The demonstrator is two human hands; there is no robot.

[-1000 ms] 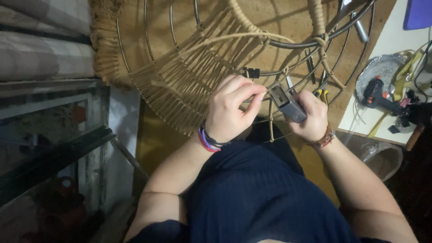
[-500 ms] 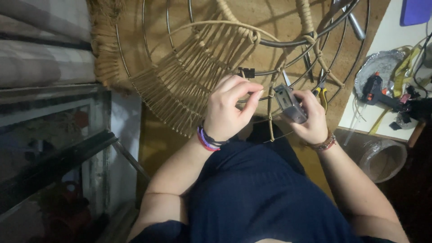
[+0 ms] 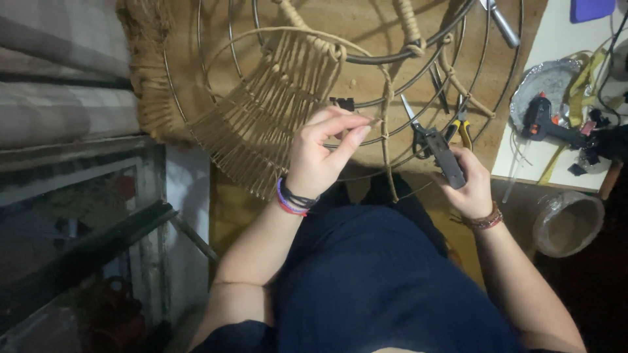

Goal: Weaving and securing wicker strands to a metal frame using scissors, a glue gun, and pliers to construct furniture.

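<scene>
A round metal wire frame, partly woven with tan cord, lies over a wooden tabletop in front of me. My left hand pinches a thin tan cord strand between thumb and fingertips, close to a wire of the frame. My right hand is closed around a dark flat tool with a grey body, held just below the frame's rim. A loose cord hangs down between the two hands. Bracelets circle both wrists.
Scissors and yellow-handled pliers lie under the frame. A black glue gun rests on a foil tray on the white table at right, with a foil-lined bowl below. Striped cushions and a glass-topped stand fill the left side.
The hands have drawn apart: the left hand stays pinching the cord while the right hand with the tool has moved right and slightly down.
</scene>
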